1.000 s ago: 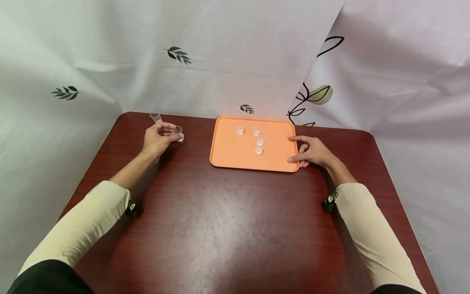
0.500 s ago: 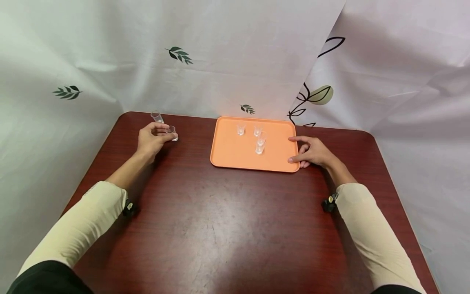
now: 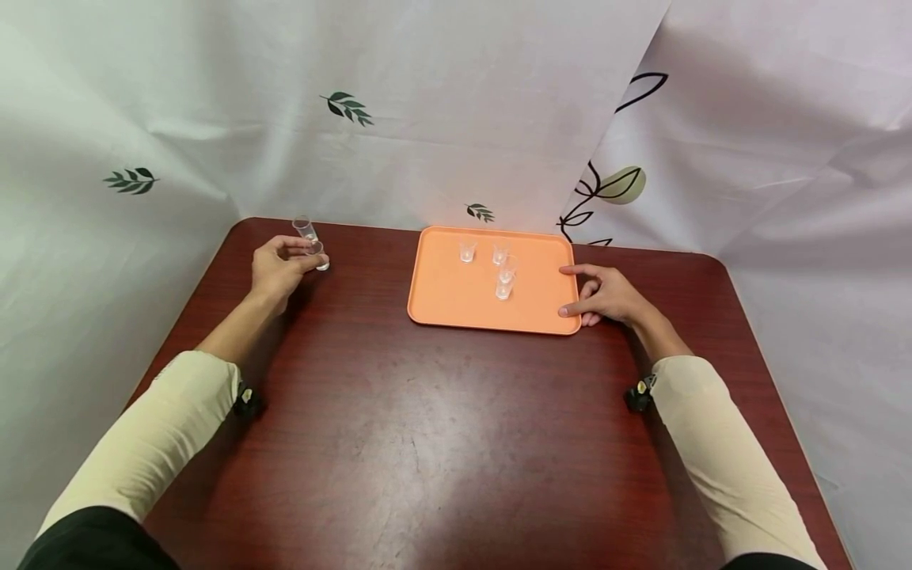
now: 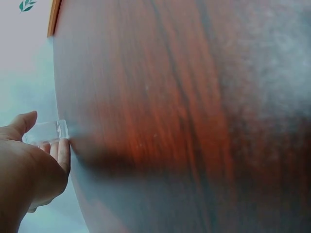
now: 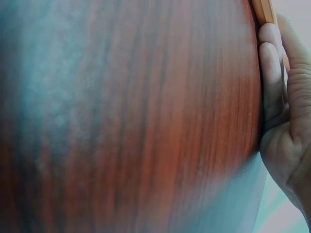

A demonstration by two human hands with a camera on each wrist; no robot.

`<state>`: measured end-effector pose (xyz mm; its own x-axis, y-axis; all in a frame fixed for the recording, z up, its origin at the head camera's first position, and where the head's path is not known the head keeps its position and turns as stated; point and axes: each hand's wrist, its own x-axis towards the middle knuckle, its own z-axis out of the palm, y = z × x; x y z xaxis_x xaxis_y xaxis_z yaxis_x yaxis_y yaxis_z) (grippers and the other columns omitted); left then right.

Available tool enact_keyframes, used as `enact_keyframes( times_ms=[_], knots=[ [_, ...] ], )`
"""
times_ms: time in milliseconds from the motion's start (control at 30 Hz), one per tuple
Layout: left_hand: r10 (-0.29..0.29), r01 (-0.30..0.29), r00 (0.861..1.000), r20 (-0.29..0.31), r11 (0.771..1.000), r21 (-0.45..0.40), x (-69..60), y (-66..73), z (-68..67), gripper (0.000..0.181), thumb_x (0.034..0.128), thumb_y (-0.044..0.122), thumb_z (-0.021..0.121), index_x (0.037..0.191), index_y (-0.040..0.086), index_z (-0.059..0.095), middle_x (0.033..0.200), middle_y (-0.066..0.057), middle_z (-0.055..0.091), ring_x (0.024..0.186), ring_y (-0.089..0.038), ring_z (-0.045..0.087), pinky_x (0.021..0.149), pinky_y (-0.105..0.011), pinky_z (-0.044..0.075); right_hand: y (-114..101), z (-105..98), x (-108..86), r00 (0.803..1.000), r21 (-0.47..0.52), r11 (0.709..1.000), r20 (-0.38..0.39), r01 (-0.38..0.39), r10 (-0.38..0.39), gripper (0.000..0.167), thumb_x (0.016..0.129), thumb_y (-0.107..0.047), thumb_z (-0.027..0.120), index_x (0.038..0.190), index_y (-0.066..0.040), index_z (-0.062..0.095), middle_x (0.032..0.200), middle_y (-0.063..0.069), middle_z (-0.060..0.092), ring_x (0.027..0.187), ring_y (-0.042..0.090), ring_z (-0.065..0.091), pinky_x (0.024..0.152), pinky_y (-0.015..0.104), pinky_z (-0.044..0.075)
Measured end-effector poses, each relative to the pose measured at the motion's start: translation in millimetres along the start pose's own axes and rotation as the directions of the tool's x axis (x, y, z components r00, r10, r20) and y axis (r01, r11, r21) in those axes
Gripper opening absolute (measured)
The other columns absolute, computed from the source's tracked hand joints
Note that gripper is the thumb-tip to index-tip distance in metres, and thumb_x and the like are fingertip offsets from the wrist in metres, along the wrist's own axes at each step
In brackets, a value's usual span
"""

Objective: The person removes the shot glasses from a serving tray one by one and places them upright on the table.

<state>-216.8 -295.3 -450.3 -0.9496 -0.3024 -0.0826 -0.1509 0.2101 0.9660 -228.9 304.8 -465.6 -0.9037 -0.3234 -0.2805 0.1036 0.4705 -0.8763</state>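
My left hand (image 3: 274,271) holds a small clear cup (image 3: 322,262) at the table's back left, thumb on the near side and fingers behind. In the left wrist view the cup (image 4: 46,132) sits between the thumb and the fingers, its lower end near the tabletop. Just behind it stands a second clear cup (image 3: 305,228), partly overlapped by the held one. On the right, my right hand (image 3: 606,294) grips the right end of an orange tray (image 3: 456,305), thumb and index finger over its rim. The other fingers curl at the tray's outer side.
Several small clear cups stand on the tray, among them one at the back left (image 3: 466,252) and one at the front (image 3: 503,290). A dark red wooden table (image 3: 413,412) lies beneath. White patterned cloth (image 3: 399,158) hangs right behind the table's back edge.
My left hand has moved left with the clear cup, bringing it close to the cup standing at the back. The right hand and the tray have stayed in place.
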Motion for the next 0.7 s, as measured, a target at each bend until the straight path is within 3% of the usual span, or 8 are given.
enact_keyframes(
  times_ms=[267,467,600,700],
  knots=[
    [-0.023,0.021,0.999,-0.023,0.996,-0.085,6.4,2.2,-2.8,0.038,0.0903,-0.003,0.091,0.121,0.007,0.070,0.093,0.015,0.073,0.089,0.001,0.068,0.076,-0.011,0.064,-0.1,0.4,-0.2,1.000,-0.005,1.000,0.001,0.000,0.000,0.091,0.084,-0.009,0.102,0.163,-0.013,0.058,0.066,-0.003,0.065,0.048,0.009,0.067,0.051,0.030,0.065],
    [-0.034,0.030,0.997,-0.070,0.998,-0.055,11.9,2.7,-4.1,0.035,0.0918,-0.001,0.091,0.116,0.011,0.069,0.086,0.019,0.070,0.086,0.003,0.068,0.076,-0.012,0.065,-0.1,0.2,-0.4,1.000,0.001,1.000,-0.001,0.001,-0.001,0.091,0.083,-0.010,0.102,0.163,-0.013,0.058,0.067,-0.002,0.065,0.048,0.009,0.067,0.051,0.031,0.065],
    [-0.050,0.041,0.994,-0.093,0.994,-0.101,16.0,3.1,-6.1,0.034,0.0906,-0.004,0.090,0.111,0.014,0.070,0.086,0.018,0.070,0.087,0.001,0.066,0.074,-0.012,0.064,-0.1,-0.1,-0.4,1.000,0.007,1.000,-0.001,0.002,-0.002,0.092,0.083,-0.009,0.103,0.163,-0.013,0.058,0.067,-0.002,0.065,0.048,0.010,0.068,0.051,0.031,0.065],
    [-0.060,0.050,0.992,-0.112,0.995,-0.088,17.5,3.1,-7.8,0.034,0.0905,-0.002,0.091,0.108,0.017,0.070,0.087,0.018,0.069,0.089,0.001,0.065,0.073,-0.011,0.063,-0.3,0.0,-0.4,1.000,0.011,1.000,0.000,-0.001,0.001,0.092,0.083,-0.010,0.103,0.163,-0.013,0.058,0.067,-0.002,0.065,0.048,0.010,0.068,0.051,0.031,0.066]
  ],
)
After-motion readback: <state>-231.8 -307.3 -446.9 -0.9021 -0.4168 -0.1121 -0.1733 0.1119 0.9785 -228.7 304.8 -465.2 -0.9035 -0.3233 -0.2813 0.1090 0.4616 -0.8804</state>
